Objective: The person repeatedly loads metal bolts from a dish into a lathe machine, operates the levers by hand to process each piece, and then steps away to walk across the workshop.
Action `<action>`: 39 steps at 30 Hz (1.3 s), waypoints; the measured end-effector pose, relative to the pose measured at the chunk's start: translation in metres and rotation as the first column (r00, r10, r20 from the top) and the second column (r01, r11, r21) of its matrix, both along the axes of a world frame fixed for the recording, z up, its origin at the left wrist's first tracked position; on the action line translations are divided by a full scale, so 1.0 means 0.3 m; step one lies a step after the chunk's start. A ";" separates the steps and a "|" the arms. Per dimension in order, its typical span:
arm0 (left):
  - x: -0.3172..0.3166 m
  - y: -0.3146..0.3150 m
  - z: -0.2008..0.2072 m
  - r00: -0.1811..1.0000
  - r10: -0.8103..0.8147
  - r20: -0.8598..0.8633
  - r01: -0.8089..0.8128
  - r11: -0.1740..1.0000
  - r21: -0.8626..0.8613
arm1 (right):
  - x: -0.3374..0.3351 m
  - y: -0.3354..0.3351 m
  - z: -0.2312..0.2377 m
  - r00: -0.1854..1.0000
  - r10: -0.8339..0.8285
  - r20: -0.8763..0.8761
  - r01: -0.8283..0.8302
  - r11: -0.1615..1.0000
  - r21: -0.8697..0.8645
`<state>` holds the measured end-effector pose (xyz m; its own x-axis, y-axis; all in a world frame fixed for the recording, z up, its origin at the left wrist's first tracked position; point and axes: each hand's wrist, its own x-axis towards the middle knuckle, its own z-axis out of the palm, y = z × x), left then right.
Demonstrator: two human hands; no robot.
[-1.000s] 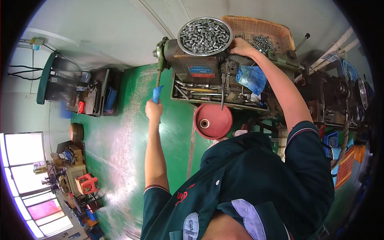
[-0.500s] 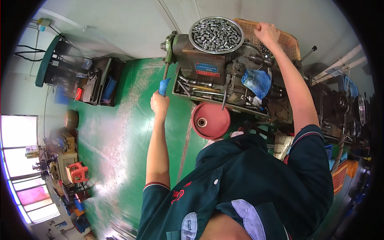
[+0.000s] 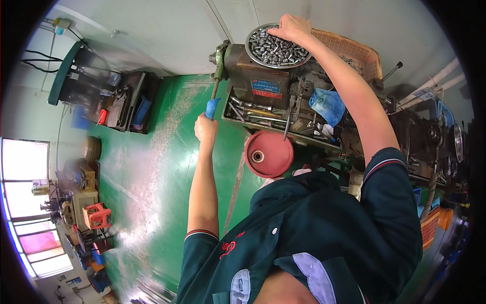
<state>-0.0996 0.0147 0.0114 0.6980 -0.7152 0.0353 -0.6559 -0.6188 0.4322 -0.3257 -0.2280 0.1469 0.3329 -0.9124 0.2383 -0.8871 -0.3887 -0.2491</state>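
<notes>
My left hand (image 3: 206,128) is closed around the lower end of a machine lever (image 3: 215,90), where blue cloth wrapping (image 3: 211,108) sticks out above the fist. The lever hangs from a green bracket at the machine's left end. Over the far right rim of a round steel bowl (image 3: 251,55) is my right hand (image 3: 292,27), its fingers curled and fingertips down at the parts. Small bolt-like metal pieces (image 3: 278,48) fill that bowl, which sits on top of the machine (image 3: 243,76). Whatever the right fingers pinch is too small to make out.
Behind the machine lies an orange-brown basket (image 3: 373,60) with some metal parts. A blue rag (image 3: 327,105) hangs on the machine front, above a tray of tools (image 3: 258,112). Below stands a red round-topped drum (image 3: 276,152). Another bench (image 3: 134,101) stands at the left wall.
My right hand has moved left from over the basket to the bowl of metal pieces. The left hand keeps its hold on the lever. The whole view has shifted slightly.
</notes>
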 end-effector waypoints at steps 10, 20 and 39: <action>0.000 -0.002 0.002 1.000 -0.015 0.002 0.015 1.000 0.019 | -0.226 -0.166 -0.050 0.715 -0.007 0.699 -0.257 0.927 0.273; -0.010 -0.005 0.008 0.999 -0.008 0.043 0.006 1.000 0.028 | -0.369 -0.094 -0.451 0.881 -0.005 0.474 -0.204 0.899 0.388; 0.002 -0.005 -0.002 0.998 -0.041 0.042 0.039 0.998 0.058 | -0.312 -0.059 -0.507 0.794 0.122 0.595 -0.420 0.819 0.392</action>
<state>-0.0991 0.0133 0.0108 0.6677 -0.7441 0.0229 -0.6979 -0.6149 0.3671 -0.4193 -0.2458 -0.0053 0.5426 -0.8400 0.0073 -0.4323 -0.2867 -0.8550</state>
